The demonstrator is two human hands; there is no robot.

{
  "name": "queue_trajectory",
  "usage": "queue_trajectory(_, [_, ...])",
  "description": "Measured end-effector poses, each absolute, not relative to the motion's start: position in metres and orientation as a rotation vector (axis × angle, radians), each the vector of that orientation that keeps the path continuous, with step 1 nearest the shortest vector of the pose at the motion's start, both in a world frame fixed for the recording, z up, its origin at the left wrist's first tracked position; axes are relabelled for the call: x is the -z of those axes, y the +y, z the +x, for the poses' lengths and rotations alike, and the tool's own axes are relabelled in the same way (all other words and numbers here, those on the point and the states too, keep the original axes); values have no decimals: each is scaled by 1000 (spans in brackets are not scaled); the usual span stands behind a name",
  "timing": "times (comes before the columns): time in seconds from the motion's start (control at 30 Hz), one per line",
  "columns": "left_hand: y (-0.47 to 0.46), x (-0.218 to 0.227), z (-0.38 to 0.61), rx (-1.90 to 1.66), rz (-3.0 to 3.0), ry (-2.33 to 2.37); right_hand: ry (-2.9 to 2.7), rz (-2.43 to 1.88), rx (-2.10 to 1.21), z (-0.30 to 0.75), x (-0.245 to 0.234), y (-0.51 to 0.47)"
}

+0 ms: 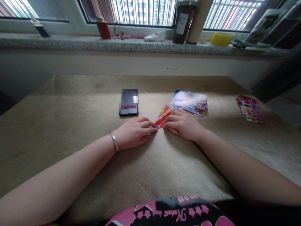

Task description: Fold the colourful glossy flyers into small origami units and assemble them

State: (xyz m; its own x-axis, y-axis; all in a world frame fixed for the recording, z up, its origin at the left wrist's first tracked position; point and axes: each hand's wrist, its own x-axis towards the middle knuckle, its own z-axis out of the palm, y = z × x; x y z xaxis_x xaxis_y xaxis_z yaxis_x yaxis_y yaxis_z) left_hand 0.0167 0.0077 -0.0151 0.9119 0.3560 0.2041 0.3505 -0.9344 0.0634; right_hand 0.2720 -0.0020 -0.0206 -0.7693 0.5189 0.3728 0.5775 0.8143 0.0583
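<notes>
We see daylight coming in through the window (141,12) at the back, and it is very bright there. The desk (70,110) is dimmer, with soft shadows under our arms (70,169). The shiny cards (190,102) have white glare. The red card (162,117) looks sharp. The edges bend and look blurry. The phone (129,102) screen is blotted into squares.

phone (128,106), glossy cards (191,102), pink leaflet (249,109)

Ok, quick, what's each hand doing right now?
Left hand: fingertips touch the red card at its near end; grip cannot be told.
Right hand: fingers rest on the same card; grip cannot be told.
</notes>
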Motion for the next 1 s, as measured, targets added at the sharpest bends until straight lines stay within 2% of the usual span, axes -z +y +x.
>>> queue_trajectory(1.0, [9,17,16,-335,3031,555,-2638,-953,87,302,19,1])
